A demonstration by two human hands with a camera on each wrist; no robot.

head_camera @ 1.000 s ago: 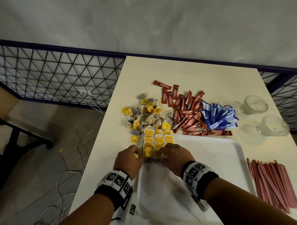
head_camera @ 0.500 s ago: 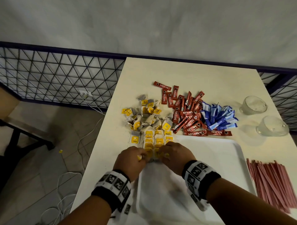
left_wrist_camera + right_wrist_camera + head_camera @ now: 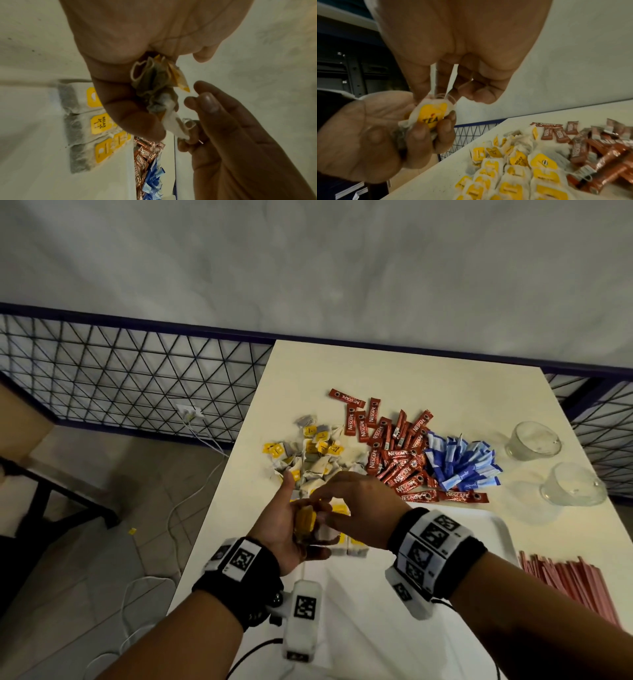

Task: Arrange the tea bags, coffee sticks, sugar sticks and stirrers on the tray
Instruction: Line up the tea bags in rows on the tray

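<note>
Tea bags (image 3: 346, 546): rows with yellow tags laid at the far-left corner of the white tray (image 3: 493, 529); loose heap (image 3: 315, 460) beyond the tray on the desk (image 3: 428, 378). One crumpled tea bag (image 3: 306, 521) gripped in the curled left hand (image 3: 291, 529), above the rows. Right hand (image 3: 356, 508) pinches its string. Half a second ago both hands pressed on the rows; now lifted.

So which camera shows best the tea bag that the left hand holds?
The right wrist view: the tea bag faces it, yellow TEA tag readable, left hand curled around it. The left wrist view shows its crumpled underside; the head view, only a yellow sliver.
</note>
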